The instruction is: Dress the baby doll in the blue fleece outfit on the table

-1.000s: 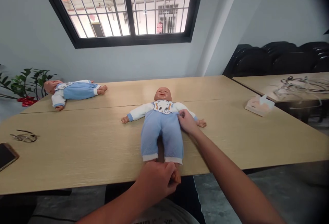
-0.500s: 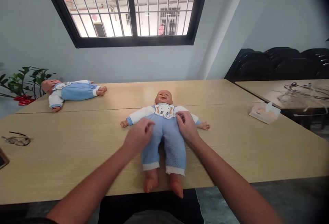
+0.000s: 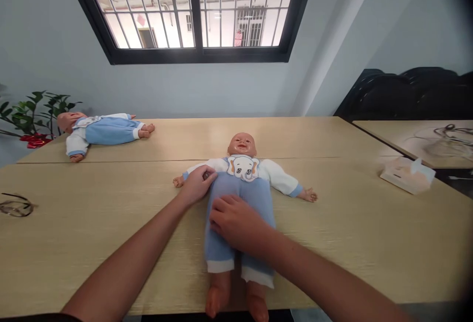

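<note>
A baby doll [image 3: 242, 144] lies on its back on the table, feet towards me. It wears light blue trousers [image 3: 254, 204], a white top with blue cuffs and an elephant bib [image 3: 242, 168]. My left hand [image 3: 197, 184] is closed at the trousers' upper left edge, beside the doll's arm, its fingertips on the cloth. Lower down, my right hand [image 3: 236, 221] reaches across the front of the trousers. Its curled fingers pinch at the left side of the cloth, and the hand covers part of the legs.
Another doll [image 3: 111, 130] in matching clothes lies at the back left, near a potted plant [image 3: 33, 115]. Glasses [image 3: 16, 206] rest at the left. A tissue box [image 3: 406, 177] stands on the right side of the table [image 3: 332, 243]; cables [image 3: 454, 137] lie on the table beyond.
My right hand has moved from the right side of the doll's waist down and left across the trousers. My left hand has shifted up and left. The view has turned slightly.
</note>
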A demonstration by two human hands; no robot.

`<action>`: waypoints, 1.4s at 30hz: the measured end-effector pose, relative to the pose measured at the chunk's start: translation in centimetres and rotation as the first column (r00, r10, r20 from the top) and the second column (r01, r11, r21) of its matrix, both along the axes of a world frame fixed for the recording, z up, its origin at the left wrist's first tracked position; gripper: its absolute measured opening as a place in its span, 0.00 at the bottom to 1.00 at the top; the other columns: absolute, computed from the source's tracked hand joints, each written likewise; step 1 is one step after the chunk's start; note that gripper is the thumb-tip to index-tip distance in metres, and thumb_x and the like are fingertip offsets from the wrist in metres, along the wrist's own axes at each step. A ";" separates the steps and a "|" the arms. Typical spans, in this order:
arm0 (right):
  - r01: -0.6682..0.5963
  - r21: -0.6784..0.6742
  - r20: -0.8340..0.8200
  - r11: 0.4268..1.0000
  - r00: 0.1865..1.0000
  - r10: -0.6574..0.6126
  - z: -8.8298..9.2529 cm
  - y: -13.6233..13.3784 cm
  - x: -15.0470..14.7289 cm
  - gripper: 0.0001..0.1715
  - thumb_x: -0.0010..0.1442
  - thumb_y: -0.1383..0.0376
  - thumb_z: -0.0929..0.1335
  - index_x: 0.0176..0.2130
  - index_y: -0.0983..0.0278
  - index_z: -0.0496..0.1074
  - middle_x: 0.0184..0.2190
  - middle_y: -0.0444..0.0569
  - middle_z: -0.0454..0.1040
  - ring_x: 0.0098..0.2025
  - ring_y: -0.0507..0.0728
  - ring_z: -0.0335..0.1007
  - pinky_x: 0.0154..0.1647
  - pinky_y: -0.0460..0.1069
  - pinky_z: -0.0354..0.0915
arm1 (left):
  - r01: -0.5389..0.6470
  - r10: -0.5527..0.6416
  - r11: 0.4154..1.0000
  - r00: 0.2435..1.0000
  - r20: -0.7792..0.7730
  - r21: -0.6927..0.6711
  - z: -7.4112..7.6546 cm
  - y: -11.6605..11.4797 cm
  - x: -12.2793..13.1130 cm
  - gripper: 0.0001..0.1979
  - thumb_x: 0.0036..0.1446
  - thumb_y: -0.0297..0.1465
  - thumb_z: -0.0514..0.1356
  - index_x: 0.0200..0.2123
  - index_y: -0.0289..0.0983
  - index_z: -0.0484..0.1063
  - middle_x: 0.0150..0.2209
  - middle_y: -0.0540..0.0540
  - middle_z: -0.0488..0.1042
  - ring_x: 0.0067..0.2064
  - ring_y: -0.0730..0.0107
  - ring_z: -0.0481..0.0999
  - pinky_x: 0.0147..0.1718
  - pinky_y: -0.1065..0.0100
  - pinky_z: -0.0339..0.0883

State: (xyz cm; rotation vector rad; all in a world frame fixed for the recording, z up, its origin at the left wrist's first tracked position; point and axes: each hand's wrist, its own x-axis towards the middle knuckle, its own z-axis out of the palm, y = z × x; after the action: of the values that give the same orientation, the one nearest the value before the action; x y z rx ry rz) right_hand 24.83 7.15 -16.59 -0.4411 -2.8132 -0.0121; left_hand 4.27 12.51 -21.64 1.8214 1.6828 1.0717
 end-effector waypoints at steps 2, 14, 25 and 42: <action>-0.031 -0.025 0.001 0.999 1.000 0.032 0.0 0.3 0.4 0.07 0.66 0.63 0.72 0.35 0.62 0.73 0.38 0.49 0.74 0.39 0.59 0.66 0.44 0.55 0.65 | -0.070 0.087 0.991 0.985 -0.151 0.113 -0.4 -0.1 -0.2 0.14 0.68 0.41 0.54 0.40 0.38 0.74 0.40 0.44 0.78 0.43 0.59 0.74 0.47 0.59 0.69; 0.546 -0.246 -0.394 0.801 0.698 -0.597 -4.5 13.2 8.3 0.28 0.72 0.57 0.59 0.64 0.68 0.65 0.60 0.64 0.70 0.62 0.68 0.63 0.64 0.63 0.59 | 0.116 -0.079 0.993 0.849 -0.522 0.039 -1.4 1.5 -5.4 0.28 0.65 0.45 0.58 0.65 0.40 0.66 0.61 0.40 0.74 0.61 0.49 0.72 0.62 0.51 0.62; 0.603 -0.010 -0.113 0.797 0.792 -0.600 -5.3 16.5 12.3 0.25 0.71 0.54 0.60 0.54 0.64 0.76 0.47 0.59 0.79 0.52 0.68 0.70 0.67 0.67 0.51 | 0.076 -0.087 0.996 0.892 -0.443 -0.041 -1.7 0.9 -10.7 0.29 0.53 0.50 0.67 0.54 0.41 0.74 0.54 0.39 0.79 0.54 0.45 0.76 0.55 0.51 0.66; 0.371 -0.260 -0.313 0.892 0.841 -0.441 -5.2 14.8 9.0 0.23 0.72 0.61 0.59 0.60 0.63 0.71 0.59 0.57 0.75 0.60 0.65 0.70 0.63 0.62 0.63 | 0.253 -0.116 0.948 0.841 -0.528 0.194 0.5 3.9 -3.6 0.19 0.72 0.34 0.48 0.58 0.41 0.74 0.59 0.45 0.77 0.59 0.58 0.74 0.60 0.55 0.65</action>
State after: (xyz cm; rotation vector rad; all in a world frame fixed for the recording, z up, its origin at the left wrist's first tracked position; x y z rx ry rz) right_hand 33.80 21.99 -21.79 -0.9766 -2.3134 0.2274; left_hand 0.66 16.40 -21.14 2.5614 1.6400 0.7902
